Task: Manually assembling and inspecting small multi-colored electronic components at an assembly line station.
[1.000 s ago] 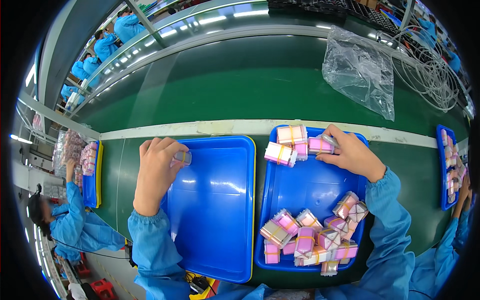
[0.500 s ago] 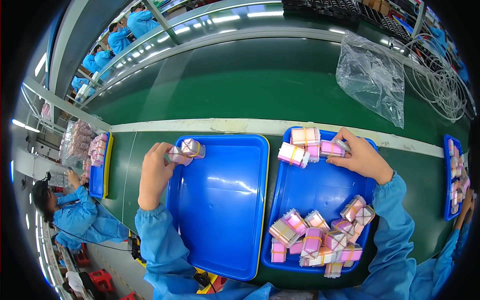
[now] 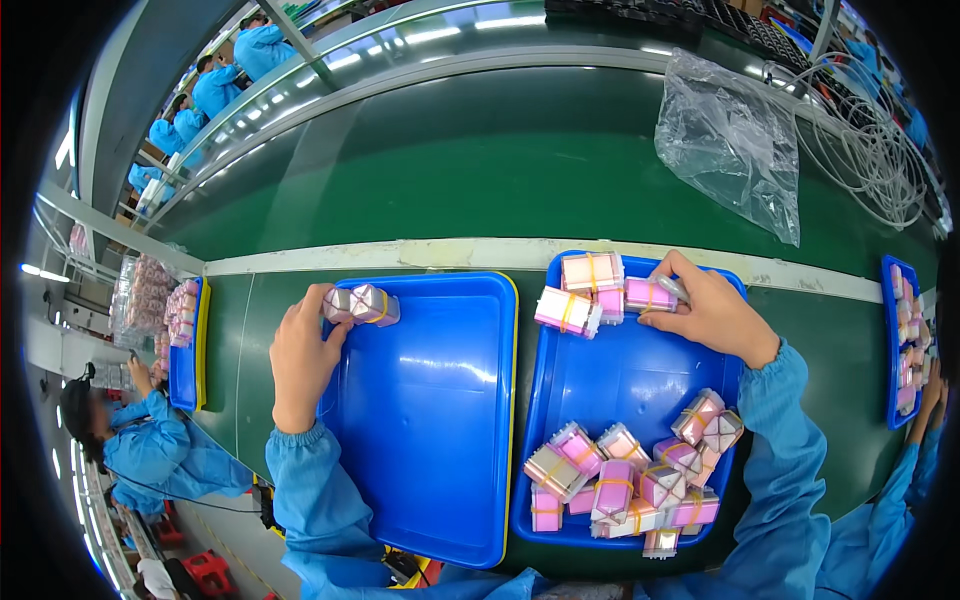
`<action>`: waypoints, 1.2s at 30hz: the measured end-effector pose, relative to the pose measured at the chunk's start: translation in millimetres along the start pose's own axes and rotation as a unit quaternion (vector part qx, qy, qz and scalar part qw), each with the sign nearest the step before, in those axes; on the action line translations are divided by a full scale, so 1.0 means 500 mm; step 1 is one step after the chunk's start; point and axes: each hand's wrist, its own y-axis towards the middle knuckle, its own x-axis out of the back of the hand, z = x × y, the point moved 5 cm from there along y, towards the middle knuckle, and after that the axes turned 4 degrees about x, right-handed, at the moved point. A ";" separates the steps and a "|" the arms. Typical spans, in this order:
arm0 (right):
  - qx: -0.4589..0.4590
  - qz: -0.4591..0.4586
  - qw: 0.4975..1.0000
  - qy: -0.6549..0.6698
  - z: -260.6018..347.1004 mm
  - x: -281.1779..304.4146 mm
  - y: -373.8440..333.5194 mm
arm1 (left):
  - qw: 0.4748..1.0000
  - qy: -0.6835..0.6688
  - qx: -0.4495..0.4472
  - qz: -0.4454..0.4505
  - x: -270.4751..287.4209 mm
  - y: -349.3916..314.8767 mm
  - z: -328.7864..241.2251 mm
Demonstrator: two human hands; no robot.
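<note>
My left hand (image 3: 303, 360) is closed, thumb and fingers pinching a small banded block (image 3: 338, 304) at the far left corner of the left blue tray (image 3: 430, 430). Touching that block on its right is another pink-and-white block (image 3: 375, 305) with a yellow band. My right hand (image 3: 715, 315) is closed at the far end of the right blue tray (image 3: 590, 395). It grips a pink block (image 3: 646, 294), and a grey rounded piece (image 3: 672, 288) shows between its fingers. Beside this block, a cluster of white-and-pink blocks (image 3: 592, 270) rests at the tray's far left corner.
Several more banded blocks (image 3: 640, 480) lie heaped in the right tray's near part. Beyond the pale ledge (image 3: 440, 253) are a clear plastic bag (image 3: 735, 145) and coiled grey cable (image 3: 870, 160). A co-worker (image 3: 150, 430) sits at left; another filled tray (image 3: 905, 340) stands at right.
The whole view has shifted slightly. The block in my left hand has turned from tilted to roughly in line with its neighbour. My right hand keeps its grip at the same spot.
</note>
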 end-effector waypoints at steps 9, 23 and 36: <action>-0.004 0.021 1.000 -0.008 0.023 0.013 0.007 | 0.975 -0.047 -0.181 -0.120 0.018 -0.013 -0.047; 0.220 0.102 0.968 -0.057 0.260 0.011 -0.091 | 0.647 -0.681 0.033 0.342 -0.034 -0.219 -0.260; 0.169 0.011 0.981 0.095 0.248 -0.066 -0.044 | 0.591 -0.679 0.071 0.429 -0.084 -0.286 -0.314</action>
